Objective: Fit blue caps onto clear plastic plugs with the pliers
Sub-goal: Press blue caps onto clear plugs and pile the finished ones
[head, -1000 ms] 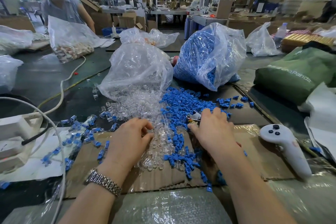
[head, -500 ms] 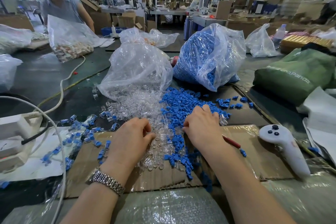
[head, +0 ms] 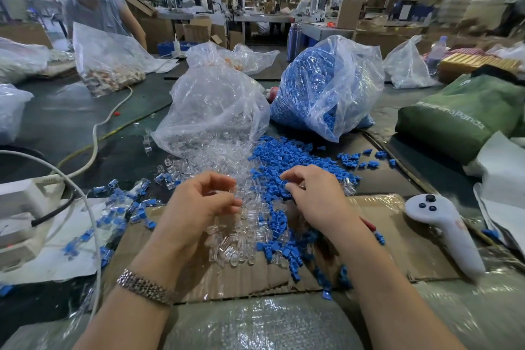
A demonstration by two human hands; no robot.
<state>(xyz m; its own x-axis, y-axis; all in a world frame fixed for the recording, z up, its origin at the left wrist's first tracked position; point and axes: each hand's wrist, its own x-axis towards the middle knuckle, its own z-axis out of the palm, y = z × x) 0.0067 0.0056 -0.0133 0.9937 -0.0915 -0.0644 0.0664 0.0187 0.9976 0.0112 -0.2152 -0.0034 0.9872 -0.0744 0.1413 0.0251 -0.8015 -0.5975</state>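
Blue caps (head: 287,159) and clear plugs (head: 241,221) lie heaped on the surface. Left hand (head: 199,204) pinches one plug; right hand (head: 315,193), fingers curled, picks among caps. Seat squarely before squeezing; pliers' red handle (head: 368,225) shows under the right wrist.

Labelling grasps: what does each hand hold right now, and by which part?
Left hand: seems to pinch a clear plug at its fingertips; part unclear. Right hand: pliers' red handle shows under the wrist; its fingertips pick among blue caps.

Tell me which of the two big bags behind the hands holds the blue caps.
The bag on the right: it is packed with blue caps and blue pieces spill from its mouth. The bag on the left holds only clear plugs.
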